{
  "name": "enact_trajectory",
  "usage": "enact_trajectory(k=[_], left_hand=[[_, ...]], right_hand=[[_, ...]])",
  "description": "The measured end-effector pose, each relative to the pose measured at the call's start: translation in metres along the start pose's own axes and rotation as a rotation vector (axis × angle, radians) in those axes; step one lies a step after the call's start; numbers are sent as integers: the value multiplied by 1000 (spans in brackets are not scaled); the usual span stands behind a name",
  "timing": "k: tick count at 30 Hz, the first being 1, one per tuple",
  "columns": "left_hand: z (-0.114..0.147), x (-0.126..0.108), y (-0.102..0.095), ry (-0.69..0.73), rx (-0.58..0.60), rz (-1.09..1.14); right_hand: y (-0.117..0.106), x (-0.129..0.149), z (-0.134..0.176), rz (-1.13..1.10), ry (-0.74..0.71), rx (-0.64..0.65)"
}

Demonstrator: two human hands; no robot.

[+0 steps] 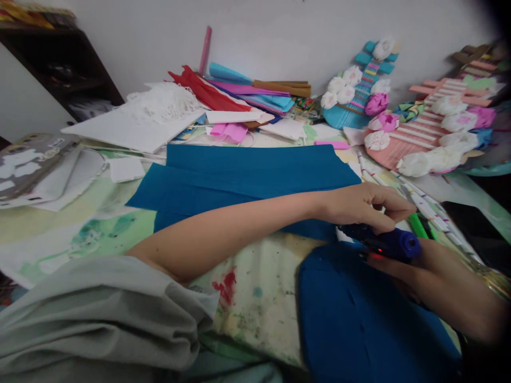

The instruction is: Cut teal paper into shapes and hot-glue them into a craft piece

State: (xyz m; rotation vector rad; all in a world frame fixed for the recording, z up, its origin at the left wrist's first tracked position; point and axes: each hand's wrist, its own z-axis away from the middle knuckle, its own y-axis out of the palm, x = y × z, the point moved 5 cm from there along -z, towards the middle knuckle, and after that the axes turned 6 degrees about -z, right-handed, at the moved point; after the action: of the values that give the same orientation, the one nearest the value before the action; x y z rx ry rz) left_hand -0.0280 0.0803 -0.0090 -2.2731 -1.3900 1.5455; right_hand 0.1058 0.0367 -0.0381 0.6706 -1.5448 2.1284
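My right hand (pixel 419 266) is wrapped around a dark blue glue gun (pixel 399 243) with a small red light on its side. Reaching across from the left, my left hand (pixel 365 205) is closed, thumb and fingers curled together just above the glue gun's body; whatever they pinch is hidden. Beneath my right hand lies a rounded board covered in dark blue (pixel 339 308), its right part blocked by the hand and forearm. Under and behind my left forearm a dark blue sheet (pixel 247 170) with folds lies on the table.
Decorated guitar shapes, one blue (pixel 347 114) and one pink (pixel 399 143), stand at the back right. A black phone (pixel 475 229) and striped sticks (pixel 431 202) lie at the right. Coloured paper rolls (pixel 255 90), a white board (pixel 139 125) and a laptop (pixel 35 159) occupy the back and left.
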Motion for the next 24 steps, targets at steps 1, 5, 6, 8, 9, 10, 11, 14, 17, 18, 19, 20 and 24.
enact_trajectory(k=[1, 5, 6, 8, 9, 10, 11, 14, 17, 18, 19, 20, 24], left_hand=[[0, -2, 1, 12, 6, -6], [-1, -8, 4, 23, 20, -27], [-1, -10, 5, 25, 29, -32], [-1, -14, 7, 28, 28, -34], [-2, -16, 7, 28, 23, -30], [-1, -17, 8, 26, 17, -27], [-1, -18, 8, 22, 7, -26], [-1, -19, 10, 38, 8, -36], [0, -20, 11, 47, 16, -79], [1, -21, 11, 39, 22, -102], [1, -21, 11, 27, 30, -126], [2, -22, 11, 13, 42, -151], [3, -24, 12, -30, 64, -200]], right_hand=[[0, -3, 1, -1, 1, 9], [-3, -17, 4, 20, -4, 15], [-3, -20, 4, 28, 0, 15], [-4, -26, 6, 34, 11, 17], [-4, -27, 7, 36, 14, 25], [-4, -27, 9, 41, 11, 30], [-4, -26, 10, 50, 6, 36], [-3, -24, 12, 75, -9, 53], [-2, -20, 13, 104, -24, 50], [-2, -19, 14, 117, -34, 49], [-2, -17, 15, 130, -46, 45], [-2, -15, 16, 138, -61, 37], [-4, -3, 24, 114, -80, -6]])
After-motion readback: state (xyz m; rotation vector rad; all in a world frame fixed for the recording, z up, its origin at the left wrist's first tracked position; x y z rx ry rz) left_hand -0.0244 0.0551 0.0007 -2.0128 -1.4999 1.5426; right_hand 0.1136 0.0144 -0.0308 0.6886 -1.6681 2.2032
